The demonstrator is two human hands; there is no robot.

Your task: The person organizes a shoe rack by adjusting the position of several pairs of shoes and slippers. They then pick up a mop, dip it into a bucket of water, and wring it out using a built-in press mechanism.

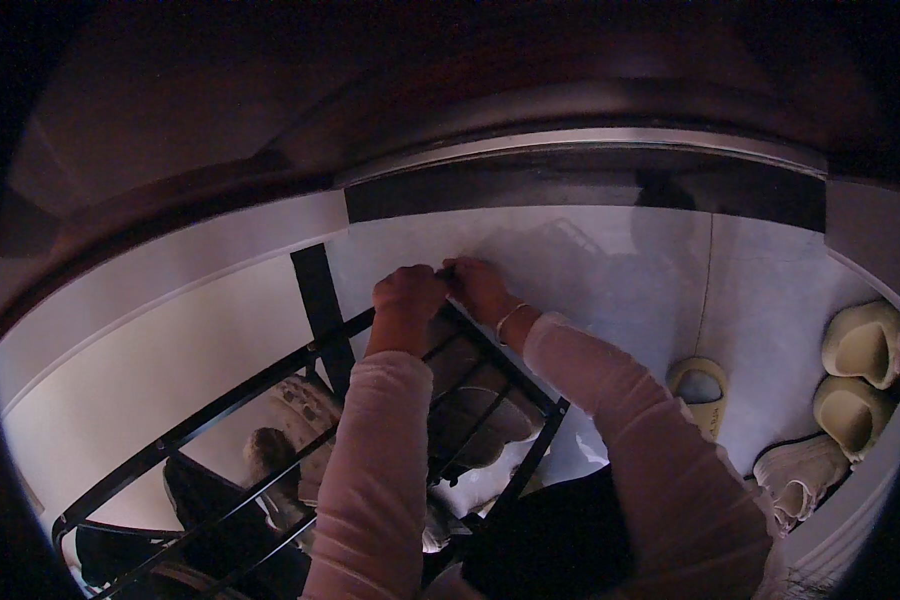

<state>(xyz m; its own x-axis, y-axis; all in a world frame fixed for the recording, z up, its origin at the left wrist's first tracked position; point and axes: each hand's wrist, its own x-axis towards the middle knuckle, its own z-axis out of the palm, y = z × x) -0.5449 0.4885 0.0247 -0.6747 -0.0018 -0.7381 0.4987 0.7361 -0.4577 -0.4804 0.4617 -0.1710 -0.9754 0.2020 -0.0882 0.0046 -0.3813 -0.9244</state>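
Note:
Both my hands meet at the far end of a black metal shoe rack (232, 409). My left hand (411, 292) is closed around the end of the rack's black frame, its knuckles facing up. Beside it, my right hand (480, 289) has its fingers on a small dark piece between the two hands; what that piece is cannot be told. A thin bracelet (508, 324) circles my right wrist. Dark shoes (214, 499) and a brown shoe (472, 431) stand in the rack, partly hidden by its bars and my left sleeve.
On the pale floor at the right lie a yellowish slide sandal (700, 390), a pair of cream clogs (862, 345) and a light shoe (799, 476). A dark door (495, 82) with a metal threshold strip (585, 139) spans the far side. A pale wall (172, 360) runs along the left.

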